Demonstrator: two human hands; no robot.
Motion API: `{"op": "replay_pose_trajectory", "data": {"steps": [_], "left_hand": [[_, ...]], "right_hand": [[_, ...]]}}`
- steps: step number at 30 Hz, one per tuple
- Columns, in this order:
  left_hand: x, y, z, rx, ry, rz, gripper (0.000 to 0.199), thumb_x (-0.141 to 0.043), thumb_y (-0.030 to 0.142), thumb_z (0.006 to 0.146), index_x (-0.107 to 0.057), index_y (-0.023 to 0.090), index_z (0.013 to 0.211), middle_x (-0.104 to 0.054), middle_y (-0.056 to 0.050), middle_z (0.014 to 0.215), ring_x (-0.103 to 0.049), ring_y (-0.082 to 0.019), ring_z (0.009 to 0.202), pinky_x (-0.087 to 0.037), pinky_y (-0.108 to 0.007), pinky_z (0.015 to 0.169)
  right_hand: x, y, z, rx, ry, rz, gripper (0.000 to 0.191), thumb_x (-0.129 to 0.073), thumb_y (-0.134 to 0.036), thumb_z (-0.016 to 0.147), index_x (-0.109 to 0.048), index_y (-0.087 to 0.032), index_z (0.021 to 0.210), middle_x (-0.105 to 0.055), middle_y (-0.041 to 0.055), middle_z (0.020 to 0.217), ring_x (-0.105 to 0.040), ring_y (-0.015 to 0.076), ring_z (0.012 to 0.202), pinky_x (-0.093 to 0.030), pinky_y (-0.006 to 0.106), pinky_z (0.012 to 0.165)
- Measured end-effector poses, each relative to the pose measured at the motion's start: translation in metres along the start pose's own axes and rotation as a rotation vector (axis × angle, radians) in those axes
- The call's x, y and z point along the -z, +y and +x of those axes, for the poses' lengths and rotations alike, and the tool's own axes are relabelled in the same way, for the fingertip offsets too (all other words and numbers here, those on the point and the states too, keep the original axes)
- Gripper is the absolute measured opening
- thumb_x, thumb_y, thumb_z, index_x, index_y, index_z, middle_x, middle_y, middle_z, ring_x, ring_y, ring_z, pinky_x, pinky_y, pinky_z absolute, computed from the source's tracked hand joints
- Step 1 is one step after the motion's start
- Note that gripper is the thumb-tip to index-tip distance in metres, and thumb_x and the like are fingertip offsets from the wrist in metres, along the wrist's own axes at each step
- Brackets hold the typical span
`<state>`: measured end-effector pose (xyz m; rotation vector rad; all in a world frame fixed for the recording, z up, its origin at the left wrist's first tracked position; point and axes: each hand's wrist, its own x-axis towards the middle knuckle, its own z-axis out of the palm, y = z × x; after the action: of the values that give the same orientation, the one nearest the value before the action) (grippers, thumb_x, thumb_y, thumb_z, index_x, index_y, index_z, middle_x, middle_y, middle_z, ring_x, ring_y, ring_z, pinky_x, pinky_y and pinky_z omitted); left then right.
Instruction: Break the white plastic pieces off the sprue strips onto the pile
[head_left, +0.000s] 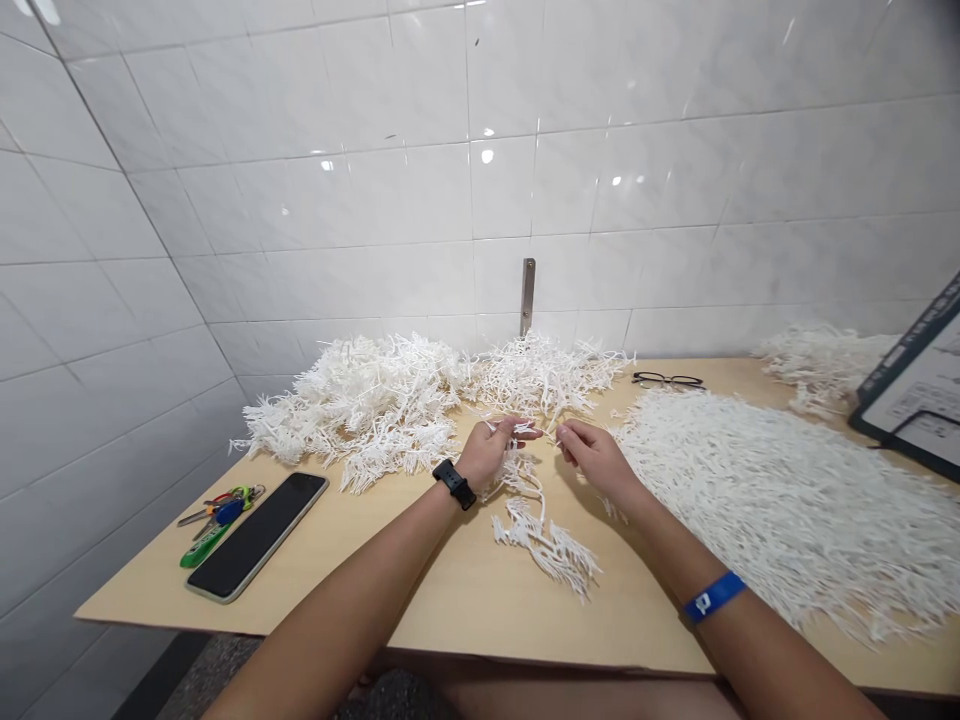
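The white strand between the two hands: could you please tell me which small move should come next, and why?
Perhaps a gentle outward pull by the right hand while the left hand steadies the white strand: the right hand looks curled in a pinch at the strand, and the left is close by on its other side, though the exact grip is hidden.

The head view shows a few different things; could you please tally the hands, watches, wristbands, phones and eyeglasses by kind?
Left hand and right hand: 2
Black watch: 1
Blue wristband: 1
Phone: 1
Eyeglasses: 1
Total: 6
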<state>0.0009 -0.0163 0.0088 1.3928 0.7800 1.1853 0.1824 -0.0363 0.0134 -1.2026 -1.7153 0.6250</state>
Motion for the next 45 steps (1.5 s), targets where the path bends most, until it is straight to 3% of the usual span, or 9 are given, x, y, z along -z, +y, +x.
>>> {"op": "replay_pose_trajectory", "data": {"steps": [7, 12, 16, 19, 24, 28, 35, 40, 45], "left_hand": [[0.004, 0.000, 0.000, 0.047, -0.072, 0.028, 0.065, -0.054, 0.065, 0.081, -0.062, 0.012, 0.118, -0.062, -0.020, 0.124, -0.059, -0.028, 0.111, -0.044, -0.042, 0.093], [0.005, -0.001, 0.000, 0.076, -0.108, 0.069, 0.061, -0.051, 0.062, 0.084, -0.062, 0.015, 0.122, -0.061, -0.018, 0.127, -0.058, -0.027, 0.111, -0.043, -0.041, 0.091], [0.007, -0.002, 0.000, 0.095, -0.166, 0.141, 0.061, -0.041, 0.063, 0.088, -0.045, 0.029, 0.139, -0.052, -0.011, 0.139, -0.056, -0.025, 0.115, -0.040, -0.041, 0.094], [0.006, -0.004, -0.001, 0.103, -0.223, 0.195, 0.065, -0.037, 0.066, 0.088, -0.032, 0.036, 0.146, -0.042, -0.008, 0.147, -0.054, -0.026, 0.120, -0.040, -0.042, 0.095], [0.003, -0.006, -0.002, 0.033, -0.334, 0.236, 0.071, -0.037, 0.067, 0.087, -0.026, 0.033, 0.149, -0.032, -0.006, 0.153, -0.033, -0.028, 0.138, -0.025, -0.045, 0.112], [0.002, -0.002, -0.005, 0.012, -0.384, 0.293, 0.074, -0.035, 0.069, 0.086, -0.027, 0.031, 0.149, -0.020, -0.003, 0.158, -0.015, -0.027, 0.145, -0.013, -0.043, 0.118], [0.002, 0.001, -0.006, -0.002, -0.452, 0.316, 0.076, -0.035, 0.068, 0.086, -0.020, 0.031, 0.151, -0.017, -0.003, 0.158, -0.017, -0.027, 0.145, -0.015, -0.045, 0.118], [0.001, 0.003, -0.005, -0.004, -0.468, 0.303, 0.078, -0.038, 0.067, 0.085, -0.021, 0.029, 0.151, -0.014, -0.005, 0.159, -0.016, -0.028, 0.145, -0.017, -0.044, 0.118], [0.000, 0.001, -0.005, -0.019, -0.439, 0.255, 0.077, -0.041, 0.068, 0.084, -0.036, 0.023, 0.146, -0.033, -0.012, 0.152, -0.030, -0.030, 0.140, -0.021, -0.046, 0.115]], "right_hand": [[0.030, 0.016, 0.007, -0.105, 0.217, -0.345, 0.026, -0.043, -0.038, 0.087, -0.060, -0.020, 0.078, -0.065, 0.0038, 0.078, -0.055, 0.0185, 0.070, -0.036, 0.029, 0.063], [0.050, 0.027, 0.010, -0.211, 0.297, -0.573, 0.025, -0.042, -0.018, 0.082, -0.066, -0.020, 0.086, -0.070, 0.0069, 0.096, -0.060, 0.0232, 0.086, -0.038, 0.033, 0.072], [0.042, 0.028, 0.010, -0.154, 0.242, -0.556, 0.038, -0.040, -0.004, 0.073, -0.068, -0.021, 0.091, -0.068, 0.0055, 0.108, -0.058, 0.0249, 0.104, -0.038, 0.038, 0.088], [0.026, 0.017, 0.007, -0.019, 0.162, -0.360, 0.033, -0.039, -0.009, 0.080, -0.067, -0.020, 0.094, -0.067, 0.0064, 0.107, -0.059, 0.0219, 0.100, -0.043, 0.036, 0.085], [0.004, -0.003, 0.002, 0.221, -0.096, -0.172, 0.027, -0.052, -0.033, 0.088, -0.064, -0.025, 0.110, -0.063, 0.0069, 0.115, -0.057, 0.0219, 0.106, -0.046, 0.037, 0.087], [0.000, -0.004, 0.002, 0.234, -0.153, -0.175, 0.025, -0.058, -0.040, 0.086, -0.064, -0.024, 0.104, -0.064, 0.0069, 0.108, -0.059, 0.0218, 0.100, -0.047, 0.038, 0.085], [0.002, -0.004, -0.001, 0.225, -0.193, -0.213, 0.021, -0.056, -0.036, 0.087, -0.067, -0.024, 0.100, -0.065, 0.0063, 0.104, -0.061, 0.0205, 0.093, -0.049, 0.034, 0.077], [0.001, -0.008, -0.003, 0.319, -0.217, -0.221, 0.022, -0.052, -0.028, 0.088, -0.067, -0.026, 0.104, -0.065, 0.0061, 0.109, -0.061, 0.0197, 0.095, -0.048, 0.033, 0.079], [0.000, -0.011, -0.004, 0.282, -0.254, -0.264, 0.018, -0.050, -0.028, 0.088, -0.067, -0.023, 0.091, -0.065, 0.0052, 0.104, -0.060, 0.0176, 0.085, -0.046, 0.030, 0.072]]}}
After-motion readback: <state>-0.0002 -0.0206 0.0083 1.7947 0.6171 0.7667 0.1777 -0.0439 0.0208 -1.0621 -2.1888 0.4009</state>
